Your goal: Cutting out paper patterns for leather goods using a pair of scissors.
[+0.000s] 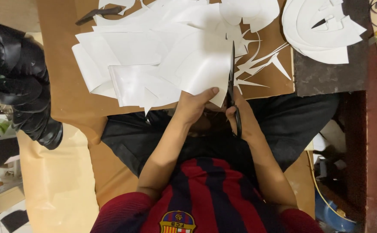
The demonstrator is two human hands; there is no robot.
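Note:
My left hand (195,105) grips the near edge of a white paper sheet (201,64), thumb on top. My right hand (240,113) holds black scissors (232,73) by the handles; the blades point away from me along the sheet's right edge, nearly closed. Both hands sit above my lap, at the near edge of a brown board (63,77).
Several white paper sheets and offcuts (136,56) cover the brown board. Thin pointed scraps (257,69) lie right of the scissors. Curved white cut-outs (322,30) rest on a dark slab (326,75) at the far right. A black padded object (20,77) stands at left.

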